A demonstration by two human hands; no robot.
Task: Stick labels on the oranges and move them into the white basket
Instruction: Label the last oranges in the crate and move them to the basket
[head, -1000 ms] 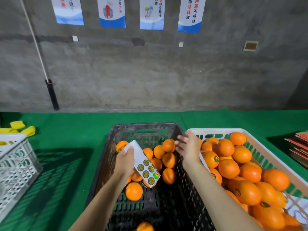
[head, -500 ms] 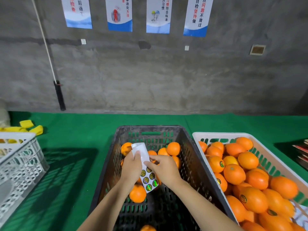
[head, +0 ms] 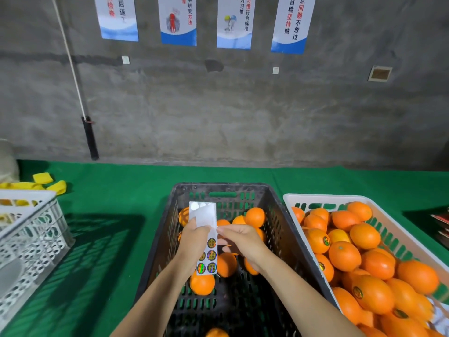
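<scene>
Three baskets stand on the worktop (head: 126, 190): one black basket (head: 286, 229) at centre, one white basket (head: 393, 232) at right, one white crate (head: 34, 229) at left. Four posters (head: 177, 20) hang along the upper frame. One label sheet (head: 206, 237) shows five labels. Two hands present.

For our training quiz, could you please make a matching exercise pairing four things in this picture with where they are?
Things:
1. label sheet
2. labelled oranges
3. yellow pieces
4. posters

Places:
A. on the wall
B. in the white basket
C. on the green cloth, far left
D. held in the left hand over the black crate

Pairs: 1-D, 2-B, 3-C, 4-A
</scene>
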